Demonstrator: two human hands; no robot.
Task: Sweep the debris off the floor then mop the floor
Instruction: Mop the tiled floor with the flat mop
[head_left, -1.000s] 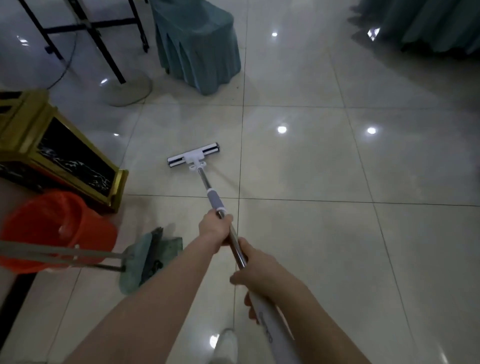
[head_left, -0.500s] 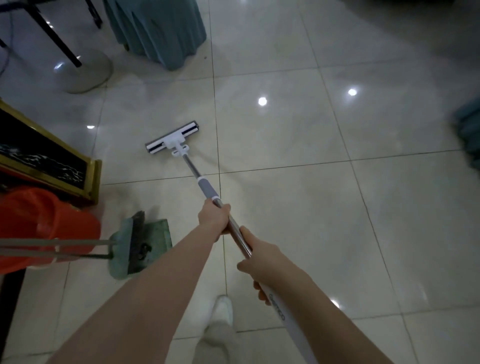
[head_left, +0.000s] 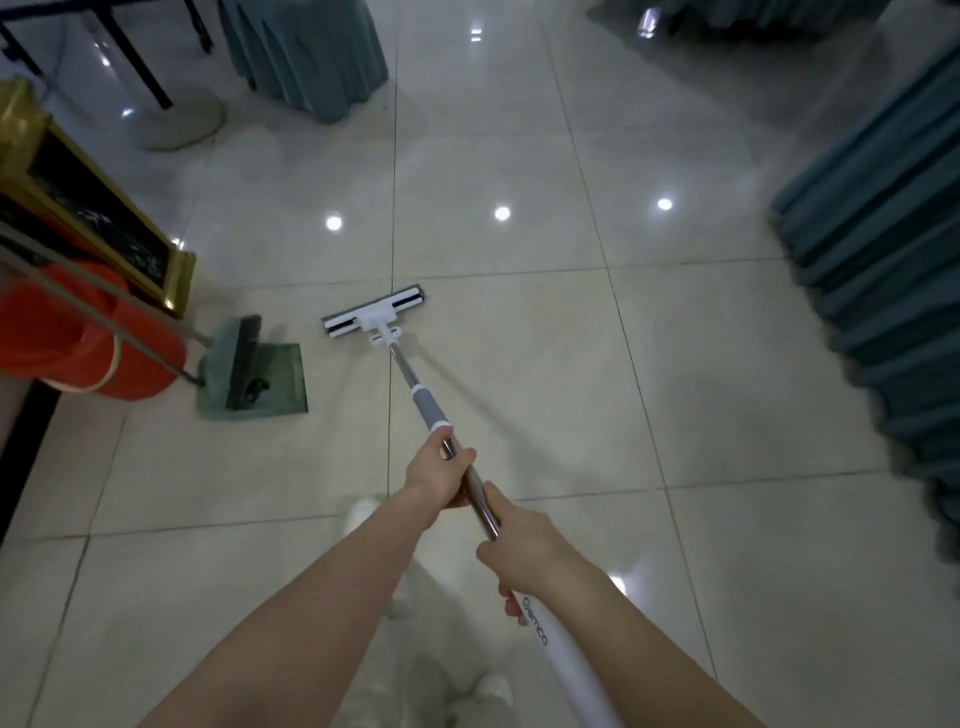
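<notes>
Holding debris (head_left: 255, 387), dustpan (head_left: 283, 364) near mop (head_left: 375, 313).

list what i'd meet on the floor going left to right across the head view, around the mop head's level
orange bucket → green dustpan → mop head → teal drape

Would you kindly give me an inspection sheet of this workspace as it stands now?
Surface: glossy tiled floor, lights reflected in it.
Job's things: mop, head flat on the floor; dustpan holding dark debris.
Clutter: red bucket beside the dustpan.
Hands: left hand and right hand both grip the mop.
Cables: nothing seen.
Surroundings: gold-framed stand, teal cover, fan base.
</notes>
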